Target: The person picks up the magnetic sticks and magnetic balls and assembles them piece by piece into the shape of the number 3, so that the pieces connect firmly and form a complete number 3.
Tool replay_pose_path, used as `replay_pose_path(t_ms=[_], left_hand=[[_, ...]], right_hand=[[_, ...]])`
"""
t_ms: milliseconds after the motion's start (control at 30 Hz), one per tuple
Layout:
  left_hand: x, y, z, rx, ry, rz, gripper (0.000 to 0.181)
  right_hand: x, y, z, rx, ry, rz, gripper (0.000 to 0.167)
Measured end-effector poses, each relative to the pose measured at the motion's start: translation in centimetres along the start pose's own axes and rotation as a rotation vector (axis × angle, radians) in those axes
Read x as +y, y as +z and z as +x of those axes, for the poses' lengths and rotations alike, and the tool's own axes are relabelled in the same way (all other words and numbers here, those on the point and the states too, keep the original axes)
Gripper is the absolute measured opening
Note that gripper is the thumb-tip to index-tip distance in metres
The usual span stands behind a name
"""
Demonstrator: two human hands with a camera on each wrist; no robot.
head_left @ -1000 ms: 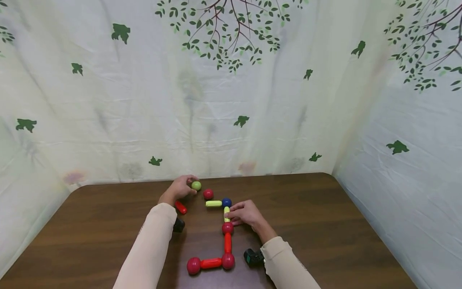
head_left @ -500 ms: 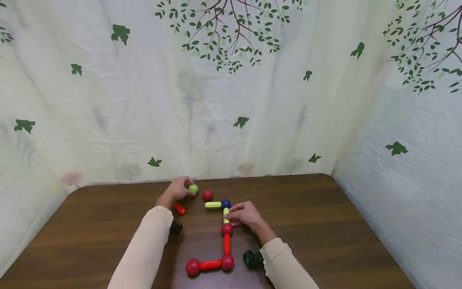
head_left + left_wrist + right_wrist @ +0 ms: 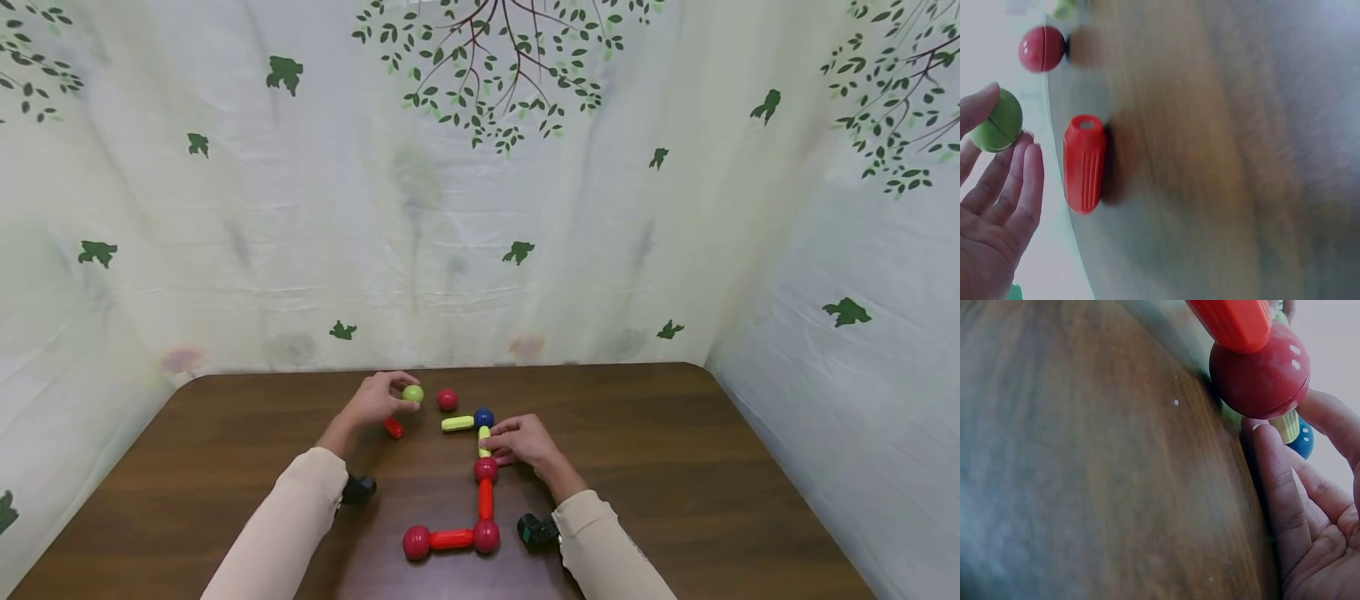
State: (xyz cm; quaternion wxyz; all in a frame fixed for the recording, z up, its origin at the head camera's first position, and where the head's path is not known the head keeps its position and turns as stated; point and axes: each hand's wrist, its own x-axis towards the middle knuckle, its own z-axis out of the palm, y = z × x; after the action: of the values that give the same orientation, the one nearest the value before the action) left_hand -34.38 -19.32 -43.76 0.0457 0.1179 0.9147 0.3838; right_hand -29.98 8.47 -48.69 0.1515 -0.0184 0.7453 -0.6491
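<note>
My left hand (image 3: pixel 377 400) pinches a green ball (image 3: pixel 412 394) between thumb and fingers near the table's far edge; the left wrist view shows the ball (image 3: pixel 999 122) at the fingertips. Below that hand lies a loose red rod (image 3: pixel 1085 164). My right hand (image 3: pixel 527 442) holds a yellow rod (image 3: pixel 483 439) by its side with thumb and fingers. This rod joins a blue ball (image 3: pixel 483 417) to a red ball (image 3: pixel 485 469) in a chain. From the blue ball, a second yellow rod (image 3: pixel 457 424) points left. Fingers partly cover the held rod.
Toward me the chain continues with a red rod (image 3: pixel 486 500), a corner red ball (image 3: pixel 486 537), another red rod (image 3: pixel 452 540) and an end red ball (image 3: pixel 416 542). A loose red ball (image 3: pixel 447 400) lies at the back of the brown table (image 3: pixel 675 500). A leaf-patterned curtain (image 3: pixel 420 250) stands behind.
My left hand has closed its fingers on the green ball and drawn it slightly left and toward me. The right hand keeps its hold on the yellow rod. The head view has shifted a little.
</note>
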Motion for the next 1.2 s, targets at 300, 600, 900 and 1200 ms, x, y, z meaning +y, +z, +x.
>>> replay_pose_path(t_ms=[300, 600, 900, 1200], left_hand=[[0.9, 1.7, -1.3, 0.004, -0.006, -0.033, 0.035], [1.8, 3.5, -2.1, 0.025, -0.041, -0.09, 0.033], [2.3, 4.6, -3.0, 0.017, -0.115, -0.212, 0.033], [2.1, 4.5, -3.0, -0.056, -0.073, 0.001, 0.038]], right_hand=[[0.2, -0.4, 0.3, -0.004, -0.008, 0.004, 0.024], [0.3, -0.6, 0.3, -0.005, -0.013, 0.002, 0.026], [0.3, -0.3, 0.1, -0.008, -0.02, -0.001, 0.025], [-0.1, 0.0, -0.2, 0.0, -0.007, -0.024, 0.026]])
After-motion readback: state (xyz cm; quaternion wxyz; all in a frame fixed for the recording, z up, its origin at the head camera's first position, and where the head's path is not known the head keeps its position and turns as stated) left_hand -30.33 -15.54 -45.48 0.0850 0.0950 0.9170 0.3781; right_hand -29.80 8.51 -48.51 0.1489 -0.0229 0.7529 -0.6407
